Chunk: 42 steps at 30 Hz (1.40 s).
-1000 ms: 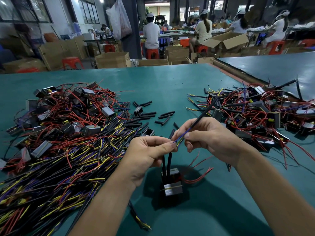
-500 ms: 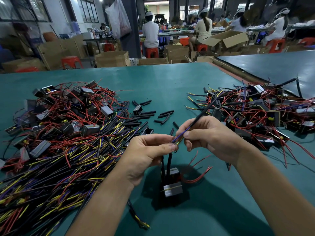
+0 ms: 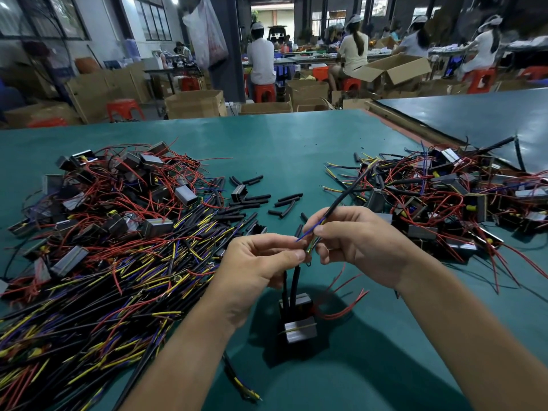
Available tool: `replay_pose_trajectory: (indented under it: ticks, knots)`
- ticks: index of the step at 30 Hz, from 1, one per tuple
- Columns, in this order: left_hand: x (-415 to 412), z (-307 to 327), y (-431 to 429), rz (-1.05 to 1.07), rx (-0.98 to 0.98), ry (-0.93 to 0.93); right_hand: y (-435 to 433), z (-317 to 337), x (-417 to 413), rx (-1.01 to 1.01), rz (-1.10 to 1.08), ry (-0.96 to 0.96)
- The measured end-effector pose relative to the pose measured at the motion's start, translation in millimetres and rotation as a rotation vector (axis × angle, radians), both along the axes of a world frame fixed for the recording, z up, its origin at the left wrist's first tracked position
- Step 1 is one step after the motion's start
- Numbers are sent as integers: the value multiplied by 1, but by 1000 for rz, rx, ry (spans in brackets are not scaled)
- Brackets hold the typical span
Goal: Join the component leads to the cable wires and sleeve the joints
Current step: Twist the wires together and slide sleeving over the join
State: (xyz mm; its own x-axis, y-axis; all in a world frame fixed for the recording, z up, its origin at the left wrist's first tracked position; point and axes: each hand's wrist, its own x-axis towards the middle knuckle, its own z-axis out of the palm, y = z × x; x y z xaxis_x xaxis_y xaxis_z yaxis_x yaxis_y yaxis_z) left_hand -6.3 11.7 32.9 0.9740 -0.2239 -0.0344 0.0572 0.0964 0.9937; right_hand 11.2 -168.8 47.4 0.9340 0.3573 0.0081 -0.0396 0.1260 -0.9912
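Nearest me the small component (image 3: pixel 298 327) sits below my hands, two black sleeved leads (image 3: pixel 292 283) rising from it to my fingers. My left hand (image 3: pixel 258 268) pinches the wire ends between thumb and forefinger; my right hand (image 3: pixel 361 247) pinches the black cable (image 3: pixel 350 191), whose thin blue wire (image 3: pixel 305 235) crosses between both hands. Beyond lie loose sleeve pieces (image 3: pixel 284 200) on the green table (image 3: pixel 281 143), a heap of cables (image 3: pixel 118 277) at left, a tangle of parts (image 3: pixel 444 197) at right. Farther off, cardboard boxes (image 3: pixel 195 103) and seated workers (image 3: pixel 261 59).
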Motion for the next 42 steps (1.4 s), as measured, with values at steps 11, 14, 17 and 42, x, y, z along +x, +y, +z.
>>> replay_pose_trajectory:
  ticks: [11,14,17,42]
  knots:
    - [-1,0,3,-95,-115,111,3,-1,-4,1,43,-59]
    - [0,0,3,-62,-100,118,2,0,-5,-21,46,-87]
    - [0,1,3,-67,-95,114,2,1,-6,-34,45,-96]
    - [3,1,8,-222,-256,215,0,2,-6,-10,89,-114]
